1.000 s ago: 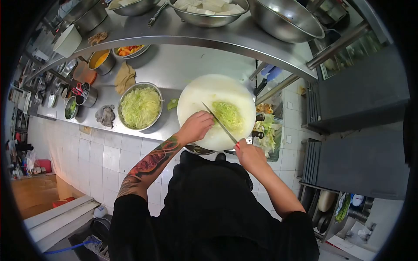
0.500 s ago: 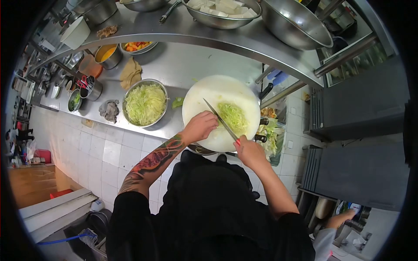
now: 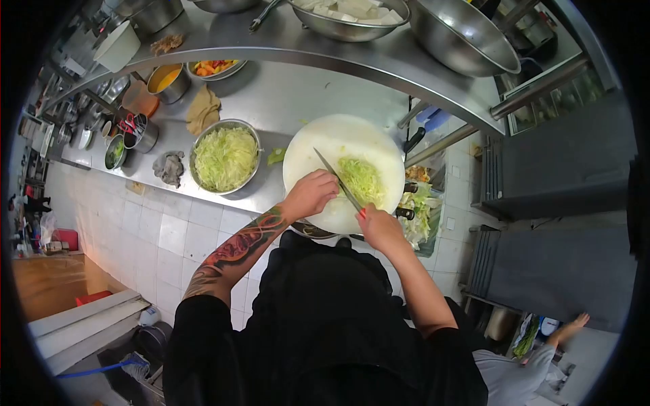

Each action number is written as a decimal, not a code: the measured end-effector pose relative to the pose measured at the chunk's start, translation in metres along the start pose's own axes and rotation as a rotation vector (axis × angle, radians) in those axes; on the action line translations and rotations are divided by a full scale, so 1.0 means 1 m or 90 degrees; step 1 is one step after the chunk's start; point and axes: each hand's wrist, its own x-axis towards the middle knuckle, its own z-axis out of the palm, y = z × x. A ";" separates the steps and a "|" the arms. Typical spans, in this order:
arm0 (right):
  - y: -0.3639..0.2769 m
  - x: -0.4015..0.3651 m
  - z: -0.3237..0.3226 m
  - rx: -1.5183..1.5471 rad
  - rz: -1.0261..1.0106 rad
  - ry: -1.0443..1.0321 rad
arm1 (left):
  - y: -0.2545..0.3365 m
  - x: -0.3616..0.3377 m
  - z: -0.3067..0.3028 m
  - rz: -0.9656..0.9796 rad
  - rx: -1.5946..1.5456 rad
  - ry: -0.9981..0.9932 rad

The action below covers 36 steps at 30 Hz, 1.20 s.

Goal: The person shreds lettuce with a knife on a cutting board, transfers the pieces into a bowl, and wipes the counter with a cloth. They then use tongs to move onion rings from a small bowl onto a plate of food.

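My right hand [image 3: 380, 229] is wrapped round the red handle of a kitchen knife [image 3: 351, 194]. The blade runs diagonally across a round white cutting board [image 3: 308, 145], its tip pointing away from me to the left. Just left of the blade, my left hand [image 3: 313, 193] rests on the board with its fingers curled and pressed together; what lies under them is hidden. Finely shredded pale green cabbage [image 3: 361, 179] forms a pile on the right side of the blade. A steel bowl [image 3: 254, 172] full of shredded cabbage stands left of the board.
Cloths [image 3: 204, 111], a pot of orange liquid [image 3: 175, 89] and a bowl of cut peppers [image 3: 215, 68] sit at the left. Overhead, a steel shelf [image 3: 271, 53] carries bowls. Cabbage leaves [image 3: 423, 211] lie right of the board. Another person's arm [image 3: 565, 330] reaches in at lower right.
My right hand and the knife handle have shifted slightly left and toward the left hand, which has barely moved. The other person at lower right has come further into view, arm raised.
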 end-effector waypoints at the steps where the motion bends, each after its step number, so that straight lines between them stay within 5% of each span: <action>1: 0.001 -0.005 -0.002 0.000 0.000 0.003 | -0.002 0.000 0.000 -0.001 0.001 -0.012; 6: 0.024 0.020 0.043 0.028 -0.034 0.007 | -0.001 -0.001 0.004 -0.004 0.002 0.011; 9: 0.001 -0.008 -0.012 -0.005 -0.002 -0.028 | -0.003 0.001 0.001 -0.013 -0.012 -0.011; 15: 0.031 0.025 0.034 0.135 -0.009 -0.063 | -0.008 -0.001 -0.005 0.018 -0.010 -0.030; 23: 0.042 -0.003 0.027 0.042 0.028 -0.022 | 0.024 -0.005 0.014 -0.062 0.037 0.021; 31: 0.023 -0.047 -0.019 -0.054 -0.011 -0.006 | 0.007 0.000 0.012 0.017 0.041 0.015; 36: 0.034 -0.002 0.025 -0.031 -0.012 -0.007 | 0.002 -0.001 0.016 0.004 0.006 0.028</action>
